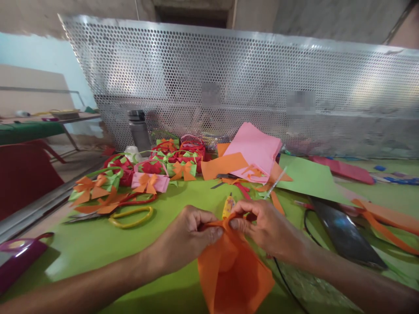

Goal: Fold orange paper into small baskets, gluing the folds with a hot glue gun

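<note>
Between both hands hangs an orange piece (234, 274) of sheet material, gathered at its top and widening downward. My left hand (199, 231) pinches the gathered top edge from the left, thumb over it. From the right, my right hand (258, 222) pinches the same edge with thumb and fingers, close to the left fingertips. Just behind the fingers a yellow patterned object (228, 206) lies on the green tabletop (131, 253). Parts of the fingers behind the orange piece are hidden.
Small bags with bows (150, 182) crowd the back left, near yellow-handled scissors (131, 218) and a grey bottle (139, 133). Pink sheets (250, 150), a green sheet (307, 179) and a dark flat object (347, 233) lie right. A purple object (19, 257) is at the left edge.
</note>
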### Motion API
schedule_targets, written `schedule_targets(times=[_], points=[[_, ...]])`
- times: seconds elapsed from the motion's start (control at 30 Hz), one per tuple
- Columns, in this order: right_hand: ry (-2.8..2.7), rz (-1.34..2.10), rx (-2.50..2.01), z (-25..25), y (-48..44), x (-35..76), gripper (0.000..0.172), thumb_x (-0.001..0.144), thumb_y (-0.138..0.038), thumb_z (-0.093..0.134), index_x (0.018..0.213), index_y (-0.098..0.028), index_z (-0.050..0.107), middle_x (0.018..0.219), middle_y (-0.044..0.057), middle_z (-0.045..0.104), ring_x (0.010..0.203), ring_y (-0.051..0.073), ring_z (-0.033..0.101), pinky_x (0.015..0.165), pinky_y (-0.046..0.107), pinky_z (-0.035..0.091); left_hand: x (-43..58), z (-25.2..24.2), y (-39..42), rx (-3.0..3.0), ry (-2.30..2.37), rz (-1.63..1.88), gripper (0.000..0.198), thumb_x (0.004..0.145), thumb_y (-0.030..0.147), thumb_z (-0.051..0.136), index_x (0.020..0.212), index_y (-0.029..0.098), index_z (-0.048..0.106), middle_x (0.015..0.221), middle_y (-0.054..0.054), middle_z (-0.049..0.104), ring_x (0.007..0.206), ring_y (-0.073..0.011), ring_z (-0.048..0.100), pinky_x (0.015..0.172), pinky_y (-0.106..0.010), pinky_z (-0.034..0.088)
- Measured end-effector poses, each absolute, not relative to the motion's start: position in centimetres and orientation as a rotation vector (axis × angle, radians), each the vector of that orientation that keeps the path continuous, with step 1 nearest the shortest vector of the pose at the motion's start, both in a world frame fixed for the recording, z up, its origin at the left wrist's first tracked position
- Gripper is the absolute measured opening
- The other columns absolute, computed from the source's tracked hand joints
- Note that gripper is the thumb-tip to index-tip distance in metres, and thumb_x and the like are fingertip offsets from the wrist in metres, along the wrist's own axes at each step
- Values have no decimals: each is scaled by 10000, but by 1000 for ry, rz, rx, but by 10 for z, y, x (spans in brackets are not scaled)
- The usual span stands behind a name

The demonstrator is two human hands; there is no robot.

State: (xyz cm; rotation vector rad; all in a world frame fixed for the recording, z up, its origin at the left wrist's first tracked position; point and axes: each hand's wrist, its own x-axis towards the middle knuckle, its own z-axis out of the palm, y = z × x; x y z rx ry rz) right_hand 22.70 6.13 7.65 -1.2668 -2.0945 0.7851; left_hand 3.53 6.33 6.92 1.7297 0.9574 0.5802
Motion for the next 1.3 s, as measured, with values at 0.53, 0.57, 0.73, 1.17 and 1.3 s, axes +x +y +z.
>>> schedule_targets(times=[0.53,0.57,0.73,1.17,1.3], points=[[-2235,-435,-1004,71,50,227,93,852,-178,511,894,-156,590,796,46,597,741,193,536,729,374,419,44,63,54,1468,995,1145,164,794,325,530,809,170,481,659,17,524,557,-103,459,510,-205,382],[-2248,-504,-1000,70,51,227,123,860,-149,480,879,-154,602,752,39,592,700,186,529,731,385,416,45,62,52,1434,997,1150,174,790,331,538,840,176,474,653,21,529,550,-106,470,505,-205,391],[-2269,-887,-947,71,46,226,229,861,-104,430,928,-92,649,667,49,592,632,186,517,805,462,403,52,63,48,1287,837,1065,268,777,311,579,995,160,543,792,-25,616,695,-139,562,641,-237,469],[-2254,-1342,-973,61,40,212,372,827,-41,422,1171,54,528,717,116,652,634,215,576,834,544,414,54,66,45,1292,763,1026,147,803,245,563,825,159,681,733,-14,617,746,-147,513,715,-239,435],[-2264,-1401,-990,63,42,205,370,829,-71,419,1159,32,552,702,110,660,624,229,582,811,530,438,53,65,47,1224,712,1043,126,799,227,572,785,170,683,725,-4,615,736,-141,519,744,-246,433]])
